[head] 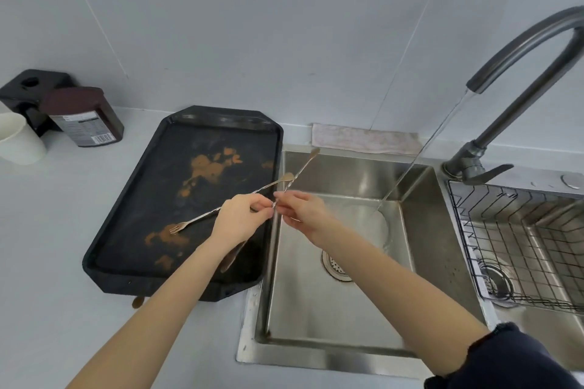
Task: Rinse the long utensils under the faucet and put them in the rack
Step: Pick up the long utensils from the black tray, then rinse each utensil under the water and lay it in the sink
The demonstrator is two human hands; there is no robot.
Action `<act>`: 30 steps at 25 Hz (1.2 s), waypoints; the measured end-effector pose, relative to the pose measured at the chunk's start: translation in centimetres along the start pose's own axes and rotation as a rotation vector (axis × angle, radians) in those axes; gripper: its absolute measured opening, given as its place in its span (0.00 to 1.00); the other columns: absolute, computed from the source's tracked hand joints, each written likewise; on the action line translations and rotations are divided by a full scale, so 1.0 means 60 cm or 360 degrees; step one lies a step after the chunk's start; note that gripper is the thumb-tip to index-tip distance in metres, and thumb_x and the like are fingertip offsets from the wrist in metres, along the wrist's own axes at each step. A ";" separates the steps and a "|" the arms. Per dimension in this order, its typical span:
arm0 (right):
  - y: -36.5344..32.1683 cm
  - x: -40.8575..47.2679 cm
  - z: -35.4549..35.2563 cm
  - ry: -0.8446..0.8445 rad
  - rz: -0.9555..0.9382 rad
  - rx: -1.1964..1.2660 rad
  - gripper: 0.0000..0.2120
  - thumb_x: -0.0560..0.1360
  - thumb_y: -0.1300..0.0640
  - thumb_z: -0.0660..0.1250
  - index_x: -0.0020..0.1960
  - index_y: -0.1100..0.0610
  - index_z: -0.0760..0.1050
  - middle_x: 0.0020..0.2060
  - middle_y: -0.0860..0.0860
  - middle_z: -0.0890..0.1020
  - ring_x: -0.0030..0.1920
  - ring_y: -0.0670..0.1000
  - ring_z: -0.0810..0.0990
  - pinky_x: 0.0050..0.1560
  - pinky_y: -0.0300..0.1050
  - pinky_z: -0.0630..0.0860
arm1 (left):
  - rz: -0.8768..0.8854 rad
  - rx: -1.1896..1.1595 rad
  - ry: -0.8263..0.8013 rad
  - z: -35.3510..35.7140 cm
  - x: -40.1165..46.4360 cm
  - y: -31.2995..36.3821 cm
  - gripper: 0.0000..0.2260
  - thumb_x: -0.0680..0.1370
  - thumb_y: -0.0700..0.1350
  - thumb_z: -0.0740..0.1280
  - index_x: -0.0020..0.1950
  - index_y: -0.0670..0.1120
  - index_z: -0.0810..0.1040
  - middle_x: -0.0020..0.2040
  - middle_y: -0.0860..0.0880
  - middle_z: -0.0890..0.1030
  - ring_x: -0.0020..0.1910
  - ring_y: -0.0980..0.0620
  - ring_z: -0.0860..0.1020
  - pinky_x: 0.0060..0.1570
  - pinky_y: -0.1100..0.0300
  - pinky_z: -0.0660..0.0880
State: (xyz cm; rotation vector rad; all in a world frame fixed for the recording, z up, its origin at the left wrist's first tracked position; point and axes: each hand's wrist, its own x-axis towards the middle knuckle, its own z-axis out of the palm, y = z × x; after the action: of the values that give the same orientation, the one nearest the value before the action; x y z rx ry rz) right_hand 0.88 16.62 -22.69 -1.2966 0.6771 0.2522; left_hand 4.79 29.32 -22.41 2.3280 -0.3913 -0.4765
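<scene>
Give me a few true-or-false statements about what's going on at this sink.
1. Water is running from the faucet. True.
2. The left hand holds a long fork. True.
3. The wire rack already holds utensils. False: none show in it.
4. The black tray is spotless. False: it has orange-brown stains.
5. The right hand is under the stream. False: the water falls farther right.

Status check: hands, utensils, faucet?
Left hand shut on fork; right hand shut on second utensil. Both short of running stream. Rack empty, path clear.
</scene>
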 end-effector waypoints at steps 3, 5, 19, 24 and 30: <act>-0.009 -0.021 -0.053 0.0057 -0.0053 0.0017 0.03 0.76 0.57 0.66 0.48 0.56 0.78 0.34 0.48 0.78 0.35 0.42 0.75 0.37 0.32 0.72 | 0.0048 -0.0104 -0.0076 0.029 -0.012 0.041 0.09 0.76 0.45 0.65 0.54 0.45 0.80 0.45 0.48 0.81 0.44 0.53 0.76 0.47 0.62 0.70; -0.013 -0.037 -0.089 0.0095 -0.0096 0.0062 0.05 0.76 0.58 0.66 0.43 0.55 0.78 0.34 0.49 0.77 0.35 0.42 0.75 0.36 0.31 0.72 | 0.0059 -0.0204 -0.0105 0.053 -0.018 0.069 0.09 0.75 0.44 0.65 0.53 0.45 0.81 0.43 0.49 0.81 0.41 0.55 0.77 0.42 0.65 0.71; -0.057 -0.088 -0.300 0.0361 -0.0326 0.0208 0.12 0.77 0.66 0.62 0.60 0.63 0.75 0.36 0.49 0.79 0.35 0.43 0.77 0.37 0.34 0.70 | -0.0022 -0.0683 -0.0158 0.203 -0.028 0.228 0.06 0.73 0.39 0.69 0.49 0.40 0.80 0.33 0.50 0.77 0.28 0.55 0.76 0.23 0.68 0.76; -0.074 -0.067 -0.333 0.0293 -0.0286 0.0278 0.09 0.76 0.68 0.63 0.42 0.57 0.77 0.36 0.51 0.78 0.35 0.45 0.76 0.38 0.35 0.70 | -0.0028 -0.0726 -0.0172 0.217 -0.011 0.257 0.01 0.73 0.39 0.69 0.44 0.43 0.78 0.33 0.49 0.77 0.29 0.53 0.76 0.25 0.66 0.77; -0.117 -0.023 -0.359 0.0264 -0.0265 0.0462 0.08 0.76 0.65 0.64 0.41 0.54 0.75 0.24 0.45 0.82 0.30 0.41 0.79 0.34 0.32 0.75 | -0.0150 -0.0899 -0.0280 0.214 0.005 0.273 0.01 0.75 0.38 0.67 0.44 0.43 0.77 0.35 0.48 0.77 0.28 0.55 0.77 0.27 0.66 0.77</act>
State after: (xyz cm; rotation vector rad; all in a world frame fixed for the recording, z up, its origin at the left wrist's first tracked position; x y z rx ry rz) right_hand -3.31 -5.34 -18.71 -1.0939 0.7128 -0.0891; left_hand -2.96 10.17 -19.61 1.7672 -0.1941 -0.7356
